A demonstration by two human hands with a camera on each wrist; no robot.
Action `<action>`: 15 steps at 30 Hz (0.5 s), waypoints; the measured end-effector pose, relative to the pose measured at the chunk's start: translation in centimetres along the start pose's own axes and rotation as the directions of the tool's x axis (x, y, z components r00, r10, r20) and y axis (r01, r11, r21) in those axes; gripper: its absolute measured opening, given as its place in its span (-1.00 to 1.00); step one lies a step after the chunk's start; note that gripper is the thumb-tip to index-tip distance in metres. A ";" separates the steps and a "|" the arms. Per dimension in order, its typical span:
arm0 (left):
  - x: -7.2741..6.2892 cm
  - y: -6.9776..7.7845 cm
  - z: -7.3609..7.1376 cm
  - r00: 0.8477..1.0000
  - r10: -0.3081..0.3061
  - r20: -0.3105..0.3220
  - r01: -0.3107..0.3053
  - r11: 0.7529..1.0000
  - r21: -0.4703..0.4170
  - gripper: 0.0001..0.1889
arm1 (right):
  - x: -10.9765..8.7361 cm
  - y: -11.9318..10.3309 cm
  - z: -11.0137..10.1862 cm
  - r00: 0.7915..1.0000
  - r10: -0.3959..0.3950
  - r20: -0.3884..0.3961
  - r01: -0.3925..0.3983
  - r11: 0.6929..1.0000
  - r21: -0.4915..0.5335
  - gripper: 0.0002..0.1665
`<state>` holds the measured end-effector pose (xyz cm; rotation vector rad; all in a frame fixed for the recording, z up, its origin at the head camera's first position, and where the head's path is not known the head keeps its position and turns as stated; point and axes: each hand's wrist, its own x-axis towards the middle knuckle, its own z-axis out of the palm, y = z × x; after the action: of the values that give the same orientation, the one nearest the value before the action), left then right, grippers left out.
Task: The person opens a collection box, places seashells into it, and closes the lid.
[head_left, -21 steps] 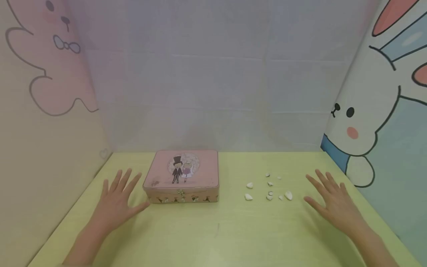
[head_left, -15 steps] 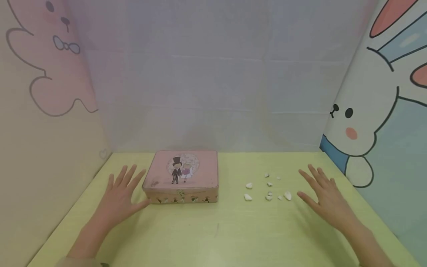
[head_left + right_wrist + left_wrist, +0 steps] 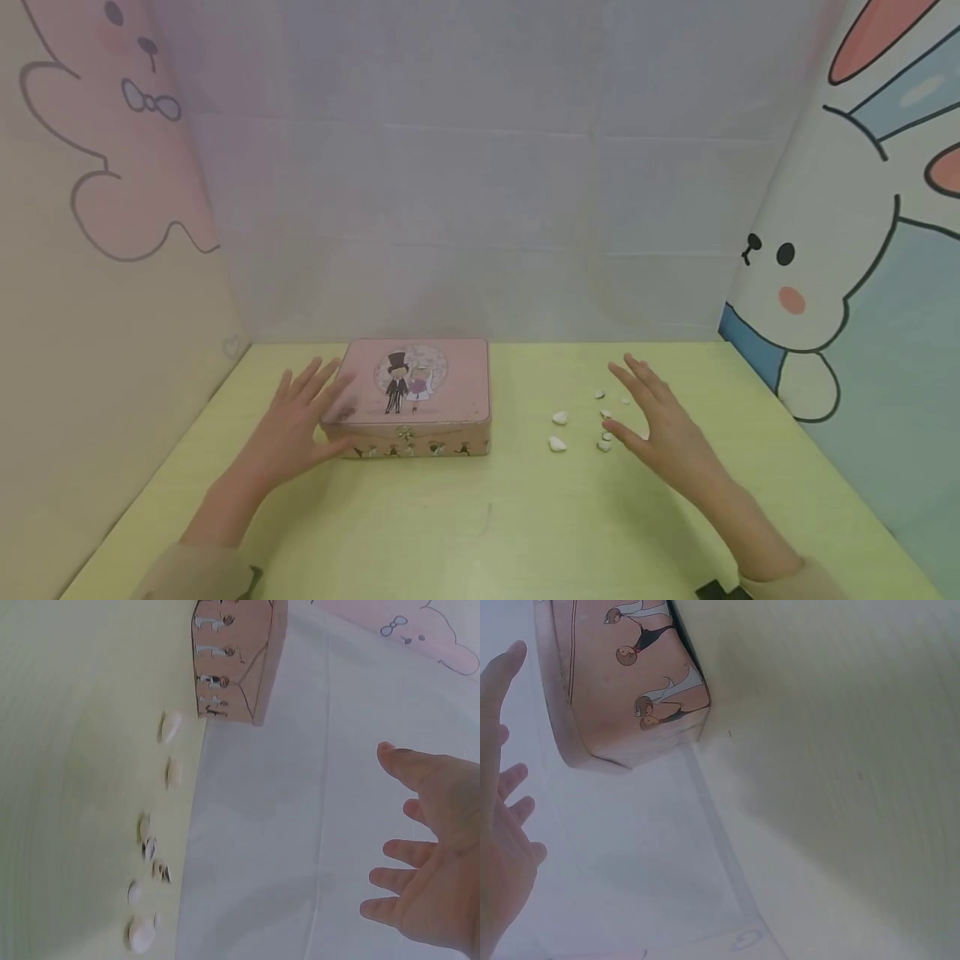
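Note:
A pink tin box (image 3: 457,392) with a cartoon bride and groom on its lid stands at the back left of the table, lid down and a small clasp in front. My left hand (image 3: 296,429) is beside its left end, fingers spread and overlapping the lid's edge in the head view. The left wrist view shows that hand (image 3: 506,855) with nothing in it, near the box's corner (image 3: 607,720). Several small white shells (image 3: 557,444) lie scattered right of the box. Over the right-hand shells hovers my right hand (image 3: 667,437), fingers extended and holding nothing; it hides some of them.
The yellow-green table (image 3: 420,525) meets a pale back curtain (image 3: 450,208) just behind the box. Side walls carry a pink cartoon animal (image 3: 127,183) on the left and a white rabbit (image 3: 825,250) on the right.
My right hand has moved left, from the table's right side to over the shells. The left hand has shifted right and forward toward the box. Box and shells stay put.

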<state>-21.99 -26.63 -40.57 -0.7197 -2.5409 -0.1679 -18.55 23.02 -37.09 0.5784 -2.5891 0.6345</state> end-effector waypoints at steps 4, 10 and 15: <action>0.4 -0.2 0.6 0.999 0.041 0.004 -0.041 0.999 -0.017 -0.07 | 0.5 -1.9 1.3 0.999 -0.032 -0.028 0.034 0.997 0.064 -0.10; 0.8 -0.6 1.5 0.998 0.070 -0.003 -0.070 0.997 -0.042 -0.10 | 1.4 -4.2 3.4 0.994 -0.076 -0.073 0.087 0.982 0.165 -0.14; 0.7 -0.7 2.1 0.998 0.061 0.007 -0.060 0.995 -0.085 -0.11 | 1.8 -6.6 5.6 0.998 -0.040 -0.046 0.052 0.953 0.298 -0.23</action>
<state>-23.73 -26.38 -42.10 -0.8313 -2.5305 -0.2539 -18.53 14.32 -38.53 0.7100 -2.4507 1.0228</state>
